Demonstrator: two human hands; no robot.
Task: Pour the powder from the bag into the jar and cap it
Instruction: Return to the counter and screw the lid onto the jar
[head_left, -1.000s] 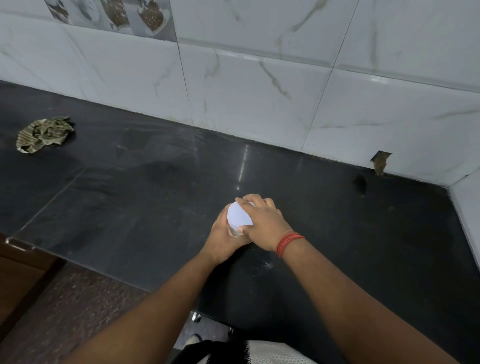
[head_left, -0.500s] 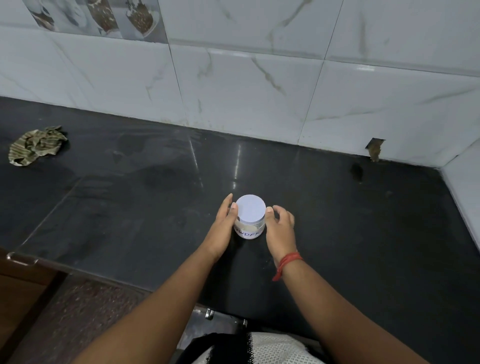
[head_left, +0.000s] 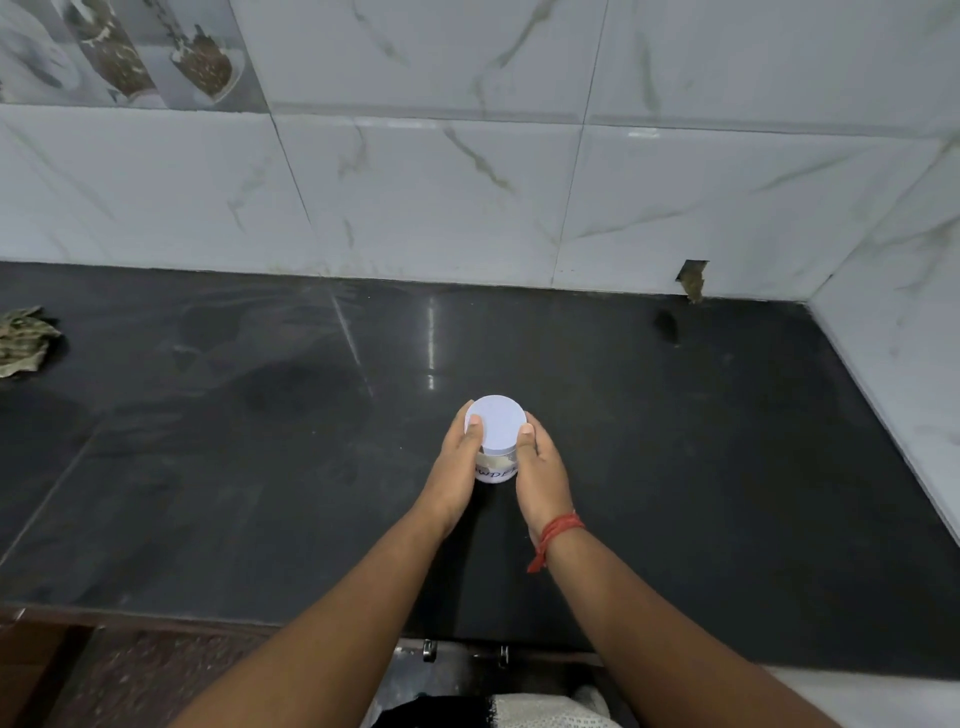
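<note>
Black stone table (head_left: 675, 441), glossy, smudged; white marble-veined wall tiles (head_left: 415, 197) behind. Crumpled cloth (head_left: 23, 340) far left. Capped jar (head_left: 496, 457) upright mid-table, white lid (head_left: 494, 422) on. Left hand (head_left: 457, 467) and right hand (head_left: 540, 467) fingers curled round jar sides.

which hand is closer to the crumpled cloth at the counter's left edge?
Left. The left hand grips the jar's left side, on the side facing the crumpled cloth; the right hand grips the jar's far side, farther from it.
</note>
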